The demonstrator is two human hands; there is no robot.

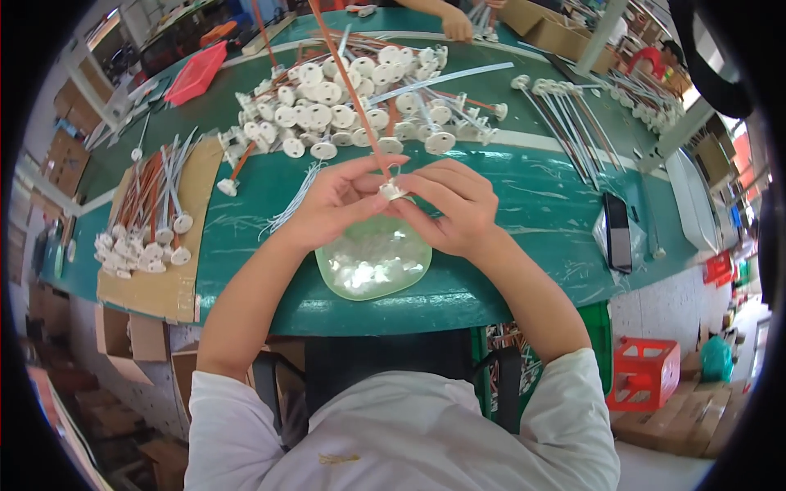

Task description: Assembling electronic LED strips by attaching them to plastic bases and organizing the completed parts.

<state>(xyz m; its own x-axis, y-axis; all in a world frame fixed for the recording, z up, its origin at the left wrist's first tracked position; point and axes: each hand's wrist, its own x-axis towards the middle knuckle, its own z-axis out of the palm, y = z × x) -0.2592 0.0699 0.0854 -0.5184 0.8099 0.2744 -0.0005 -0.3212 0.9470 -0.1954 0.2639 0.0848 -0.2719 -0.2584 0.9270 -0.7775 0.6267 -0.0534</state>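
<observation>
Both my hands meet over the middle of the bench at one long brown rod with a small white end piece. My left hand is closed around the rod's lower end, while my right hand pinches the white end piece from the other side. The rod points up and away from me. Just below my hands lies a pale green dish with many small shiny clear pieces in it. Beside my left wrist is a bundle of thin white strands. My fingers partly hide the end piece.
A big heap of rods with white round ends fills the bench's far middle. More rods lie on cardboard at left and in a row at right. A black phone rests at right. Across the bench is another person's hand.
</observation>
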